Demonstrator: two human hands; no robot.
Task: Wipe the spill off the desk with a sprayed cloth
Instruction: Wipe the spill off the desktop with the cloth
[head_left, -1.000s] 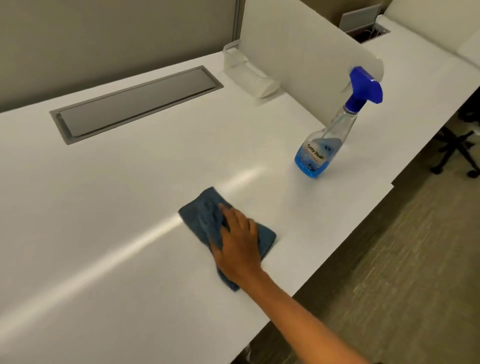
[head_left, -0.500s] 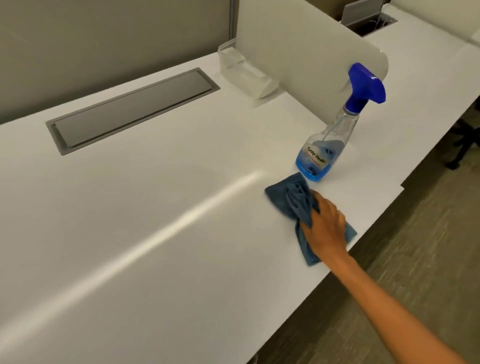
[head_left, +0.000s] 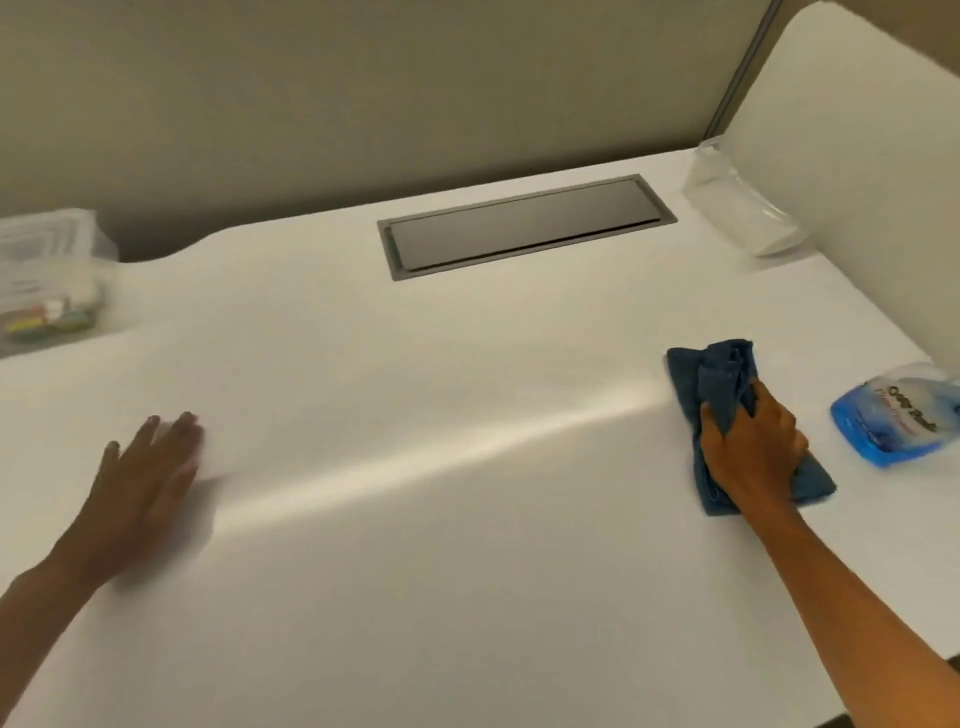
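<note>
The right hand (head_left: 748, 447) rests on the cloth (head_left: 717, 374) on the table (head_left: 415, 571); the spray bottle (head_left: 893, 421) stands just right of it, the left hand (head_left: 140, 483) well left.

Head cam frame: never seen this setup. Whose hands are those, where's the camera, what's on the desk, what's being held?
No robot here: a person wears one wide-angle camera on the head, looking forward and down, so both hands are their own. The right hand presses a bunched blue cloth onto the white desk. The left hand lies flat and open on the desk, holding nothing. A spray bottle with blue liquid sits right of the cloth, cut off by the frame edge. Farther back: a grey cable hatch, a clear box at far left. No spill is visible.
</note>
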